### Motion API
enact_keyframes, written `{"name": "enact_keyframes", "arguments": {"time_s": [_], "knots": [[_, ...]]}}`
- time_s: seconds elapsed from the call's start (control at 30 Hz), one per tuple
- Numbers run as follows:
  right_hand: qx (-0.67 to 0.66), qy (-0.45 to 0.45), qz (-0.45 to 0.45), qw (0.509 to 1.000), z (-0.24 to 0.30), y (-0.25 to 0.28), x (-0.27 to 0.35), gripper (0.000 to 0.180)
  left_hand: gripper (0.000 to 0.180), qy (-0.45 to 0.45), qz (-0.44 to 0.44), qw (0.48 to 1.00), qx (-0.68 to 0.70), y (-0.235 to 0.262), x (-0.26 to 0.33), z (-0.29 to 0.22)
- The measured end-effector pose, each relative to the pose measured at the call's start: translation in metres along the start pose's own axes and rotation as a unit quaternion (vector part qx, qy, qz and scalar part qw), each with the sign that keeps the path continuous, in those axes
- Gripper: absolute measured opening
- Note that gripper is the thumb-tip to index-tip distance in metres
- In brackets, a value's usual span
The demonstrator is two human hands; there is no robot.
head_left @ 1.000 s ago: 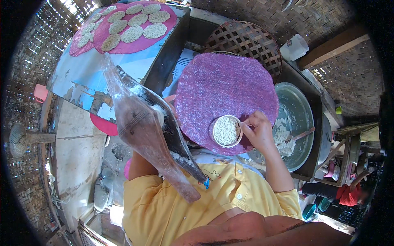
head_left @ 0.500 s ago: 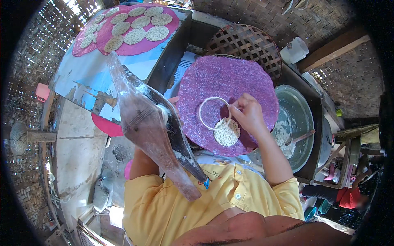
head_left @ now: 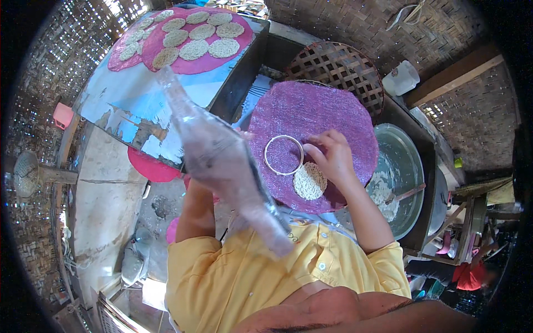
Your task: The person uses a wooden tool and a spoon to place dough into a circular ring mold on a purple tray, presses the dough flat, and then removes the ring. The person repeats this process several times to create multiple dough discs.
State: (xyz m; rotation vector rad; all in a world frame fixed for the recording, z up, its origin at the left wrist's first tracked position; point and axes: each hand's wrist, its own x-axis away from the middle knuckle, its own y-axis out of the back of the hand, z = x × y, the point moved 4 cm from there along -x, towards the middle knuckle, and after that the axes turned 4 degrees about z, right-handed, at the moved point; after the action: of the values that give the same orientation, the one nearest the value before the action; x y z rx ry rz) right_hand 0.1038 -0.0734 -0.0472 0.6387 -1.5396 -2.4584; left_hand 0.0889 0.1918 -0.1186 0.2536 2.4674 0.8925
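Note:
A thin pale ring [head_left: 302, 158] lies on a round purple woven mat [head_left: 311, 108]. My right hand [head_left: 332, 155] is over the mat at the ring's right edge, with thumb and fingers a little apart and nothing seen between them. Just below the ring is one flat round cake of pale strands [head_left: 310, 181]. A large wooden press [head_left: 222, 164], pointed at both ends and blurred, is held up tilted in front of my chest. My left hand [head_left: 244, 134] is mostly hidden behind it; only fingertips show at its far side.
At the far left, several strand cakes [head_left: 194, 50] lie on pink round mats [head_left: 183, 67] on a blue-topped table [head_left: 111, 105]. On the right stands a basin [head_left: 413, 150] of pale paste with a stick [head_left: 410, 192]. An openwork basket [head_left: 338, 61] leans behind the mat.
The ring has gone from my right fingers down onto the mat, and the fingers have loosened. The wooden press has swung to the right and closer to the mat.

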Motion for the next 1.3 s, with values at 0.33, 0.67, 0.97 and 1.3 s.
{"name": "enact_keyframes", "arguments": {"time_s": [0.33, 0.67, 0.97, 1.3], "knots": [[-0.594, -0.151, 0.325, 0.720, 0.038, 0.028, 0.049, 0.071, 0.058, 0.010, 0.060, 0.962, 0.268, 0.014, -0.068, -0.101], [-0.624, -0.274, 0.369, 0.632, -0.020, 0.030, 0.062, 0.080, 0.079, -0.003, 0.048, 0.470, 0.881, 0.006, -0.142, -0.081], [-0.529, -0.343, 0.322, 0.707, -0.030, 0.040, 0.055, 0.058, 0.070, 0.026, -0.038, 0.478, 0.877, -0.020, -0.138, -0.062], [-0.457, -0.266, 0.281, 0.801, -0.008, 0.019, 0.029, 0.047, 0.066, 0.034, -0.079, 0.527, 0.845, 0.013, -0.137, -0.046]]}}
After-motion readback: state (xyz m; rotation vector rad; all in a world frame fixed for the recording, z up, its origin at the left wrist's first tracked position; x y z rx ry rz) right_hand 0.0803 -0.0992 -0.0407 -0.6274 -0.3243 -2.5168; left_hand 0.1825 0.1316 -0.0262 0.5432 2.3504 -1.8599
